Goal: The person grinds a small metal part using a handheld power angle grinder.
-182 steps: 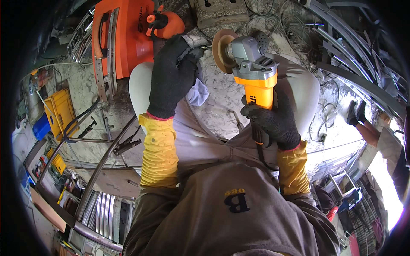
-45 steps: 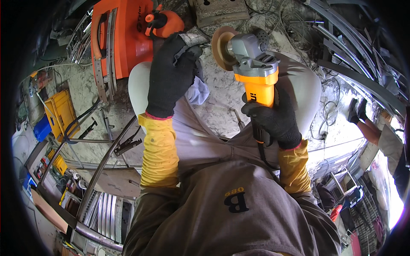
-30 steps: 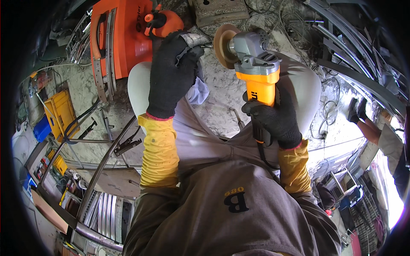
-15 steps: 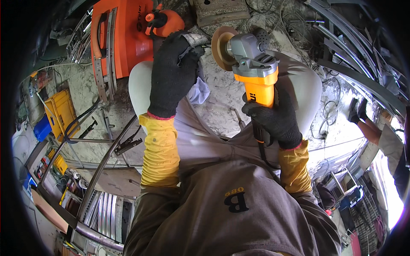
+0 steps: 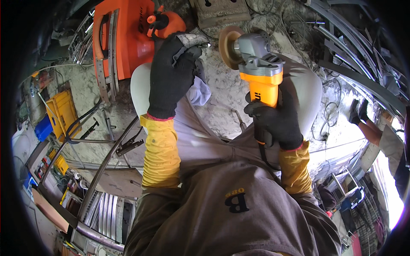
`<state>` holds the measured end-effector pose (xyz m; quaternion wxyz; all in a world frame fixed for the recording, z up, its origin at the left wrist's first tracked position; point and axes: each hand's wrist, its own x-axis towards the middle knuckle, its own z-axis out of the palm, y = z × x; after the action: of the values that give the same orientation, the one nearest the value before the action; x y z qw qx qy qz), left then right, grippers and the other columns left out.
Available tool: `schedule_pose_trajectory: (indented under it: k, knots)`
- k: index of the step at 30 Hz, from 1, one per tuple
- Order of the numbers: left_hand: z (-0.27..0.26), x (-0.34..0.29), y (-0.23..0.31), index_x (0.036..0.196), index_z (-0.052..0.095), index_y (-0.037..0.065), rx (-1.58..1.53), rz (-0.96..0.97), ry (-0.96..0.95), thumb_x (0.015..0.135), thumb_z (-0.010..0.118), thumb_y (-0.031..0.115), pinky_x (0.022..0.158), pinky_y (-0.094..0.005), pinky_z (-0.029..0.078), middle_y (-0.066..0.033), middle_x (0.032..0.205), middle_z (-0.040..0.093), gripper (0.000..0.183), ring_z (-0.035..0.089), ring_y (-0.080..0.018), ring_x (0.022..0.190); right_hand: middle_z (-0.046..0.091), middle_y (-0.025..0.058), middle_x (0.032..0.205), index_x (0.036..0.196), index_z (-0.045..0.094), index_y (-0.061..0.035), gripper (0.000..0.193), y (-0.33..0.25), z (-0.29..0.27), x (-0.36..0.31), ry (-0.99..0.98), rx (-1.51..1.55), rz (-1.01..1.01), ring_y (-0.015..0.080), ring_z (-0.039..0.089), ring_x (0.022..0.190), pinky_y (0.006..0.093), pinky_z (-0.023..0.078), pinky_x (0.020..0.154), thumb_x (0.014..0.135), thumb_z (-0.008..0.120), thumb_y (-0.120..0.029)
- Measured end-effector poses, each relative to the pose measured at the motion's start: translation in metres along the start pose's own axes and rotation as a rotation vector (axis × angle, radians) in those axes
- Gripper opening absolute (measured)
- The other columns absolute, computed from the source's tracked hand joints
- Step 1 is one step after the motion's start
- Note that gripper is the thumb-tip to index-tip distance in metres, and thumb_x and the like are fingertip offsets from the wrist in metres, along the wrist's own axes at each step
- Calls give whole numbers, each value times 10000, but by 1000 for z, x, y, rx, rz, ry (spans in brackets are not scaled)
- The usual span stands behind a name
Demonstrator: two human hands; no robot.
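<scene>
My right hand [image 5: 277,119], in a black knit glove, is wrapped around the yellow body of an angle grinder [image 5: 262,85]. The grinder points away from me, with its grey head at the far end and a brown disc [image 5: 229,47] turned to the left. Just left of that disc, my left hand [image 5: 173,77] is closed, its black glove greyed at the fingertips. A small shiny metal piece [image 5: 207,44] pokes out of those fingertips, apart from the disc; most of it is hidden. Yellow sleeves cover both forearms.
An orange case [image 5: 124,38] and an orange spray bottle [image 5: 170,25] stand beyond my left hand. Bent metal tubing [image 5: 106,160] rises at the left. Metal strips [image 5: 358,55] lie at the far right, near another person's legs [image 5: 371,130]. A metal block [image 5: 220,13] sits ahead.
The grinder and my right hand have shifted slightly to the right, widening the gap between disc and left hand. The small metal piece shows more clearly at my left fingertips.
</scene>
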<state>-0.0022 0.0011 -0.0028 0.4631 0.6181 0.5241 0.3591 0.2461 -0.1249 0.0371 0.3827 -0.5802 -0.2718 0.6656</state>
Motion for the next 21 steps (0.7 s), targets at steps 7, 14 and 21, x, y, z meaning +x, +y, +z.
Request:
schedule_pose_trajectory:
  k: [7,14,21]
  knots:
    - [-7,-1,15,1198,722,7,-251,-48,-49,991,590,-31,868,-279,552,-42,1134,733,248,694,-120,976,712,109,1061,1299,594,16,389,-6,-1,-1,15,106,-14,173,708,888,301,591,733,934,726,1]
    - [-13,-4,9,1192,740,-7,-383,5,-87,991,601,-14,883,-287,556,-70,1224,727,245,693,-143,1016,706,134,1112,1383,529,24,462,-1,-2,-2,8,129,-76,204,728,919,324,596,761,955,698,-13]
    - [-14,-5,12,1205,733,-26,-459,20,-82,973,574,-29,982,-316,548,-91,1228,738,281,701,-177,1103,704,132,1113,1376,528,15,458,0,-5,0,-12,99,-87,200,722,922,335,596,785,956,707,-31]
